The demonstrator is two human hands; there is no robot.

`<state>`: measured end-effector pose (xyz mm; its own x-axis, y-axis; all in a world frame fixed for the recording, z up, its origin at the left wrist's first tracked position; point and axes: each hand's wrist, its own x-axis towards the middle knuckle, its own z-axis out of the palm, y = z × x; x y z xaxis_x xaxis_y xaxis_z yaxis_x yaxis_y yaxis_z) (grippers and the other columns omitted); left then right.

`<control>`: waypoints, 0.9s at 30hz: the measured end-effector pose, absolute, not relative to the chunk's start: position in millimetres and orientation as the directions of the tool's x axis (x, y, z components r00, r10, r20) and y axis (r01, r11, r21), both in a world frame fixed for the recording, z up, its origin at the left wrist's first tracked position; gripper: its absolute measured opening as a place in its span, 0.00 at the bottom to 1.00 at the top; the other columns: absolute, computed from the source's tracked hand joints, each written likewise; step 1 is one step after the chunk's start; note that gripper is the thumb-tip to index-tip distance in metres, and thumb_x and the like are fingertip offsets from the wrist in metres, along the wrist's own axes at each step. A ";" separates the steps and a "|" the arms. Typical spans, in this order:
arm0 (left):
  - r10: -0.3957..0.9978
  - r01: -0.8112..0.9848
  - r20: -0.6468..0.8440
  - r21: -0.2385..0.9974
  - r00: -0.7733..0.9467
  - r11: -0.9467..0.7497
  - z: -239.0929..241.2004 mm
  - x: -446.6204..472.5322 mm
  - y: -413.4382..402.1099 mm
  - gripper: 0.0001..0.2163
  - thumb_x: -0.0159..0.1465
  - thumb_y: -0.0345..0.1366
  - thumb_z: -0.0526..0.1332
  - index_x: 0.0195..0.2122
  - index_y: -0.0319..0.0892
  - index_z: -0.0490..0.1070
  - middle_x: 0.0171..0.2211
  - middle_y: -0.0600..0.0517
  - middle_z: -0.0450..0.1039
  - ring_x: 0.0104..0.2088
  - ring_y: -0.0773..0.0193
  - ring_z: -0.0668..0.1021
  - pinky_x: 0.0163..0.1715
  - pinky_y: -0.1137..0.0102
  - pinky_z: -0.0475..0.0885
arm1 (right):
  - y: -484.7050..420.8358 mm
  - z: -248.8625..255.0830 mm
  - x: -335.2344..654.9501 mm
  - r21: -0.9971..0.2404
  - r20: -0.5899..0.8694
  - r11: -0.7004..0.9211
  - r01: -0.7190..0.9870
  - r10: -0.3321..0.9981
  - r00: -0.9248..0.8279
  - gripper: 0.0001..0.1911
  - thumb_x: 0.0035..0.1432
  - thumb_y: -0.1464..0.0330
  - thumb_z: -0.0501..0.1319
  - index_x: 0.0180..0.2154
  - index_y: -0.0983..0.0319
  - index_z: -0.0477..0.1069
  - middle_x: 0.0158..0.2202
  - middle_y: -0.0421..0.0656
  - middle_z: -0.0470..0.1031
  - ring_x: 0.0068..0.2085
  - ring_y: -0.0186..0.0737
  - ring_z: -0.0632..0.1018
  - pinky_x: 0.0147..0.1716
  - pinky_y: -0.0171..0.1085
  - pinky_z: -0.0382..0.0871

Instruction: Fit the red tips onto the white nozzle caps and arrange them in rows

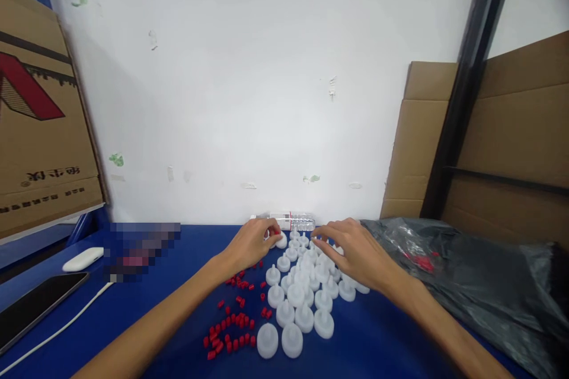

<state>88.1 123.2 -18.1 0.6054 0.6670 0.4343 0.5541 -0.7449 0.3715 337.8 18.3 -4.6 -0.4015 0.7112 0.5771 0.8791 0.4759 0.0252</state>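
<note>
At the far edge of the white caps (302,302), the left hand (251,246) pinches a red plug (276,231) in closed fingertips, beside one white cap (281,241) (just right of them). The right hand (355,254), fingers spread and holding nothing, hovers over the far-right caps.

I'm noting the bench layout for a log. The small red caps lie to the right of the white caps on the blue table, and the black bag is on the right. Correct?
Not quite. The head view shows the small red caps lying to the left of the white caps on the blue table; the black bag is indeed on the right.
</note>
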 end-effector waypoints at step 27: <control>0.722 0.519 0.549 0.507 0.420 -0.688 31.9 61.1 49.0 0.20 0.75 0.45 0.43 0.25 0.45 0.52 0.22 0.58 0.54 0.25 0.66 0.61 0.26 0.69 0.57 | 27.3 -10.7 353.1 0.178 0.741 0.389 0.904 0.551 -0.383 0.10 0.69 0.62 0.59 0.41 0.58 0.78 0.38 0.45 0.84 0.35 0.46 0.80 0.47 0.47 0.66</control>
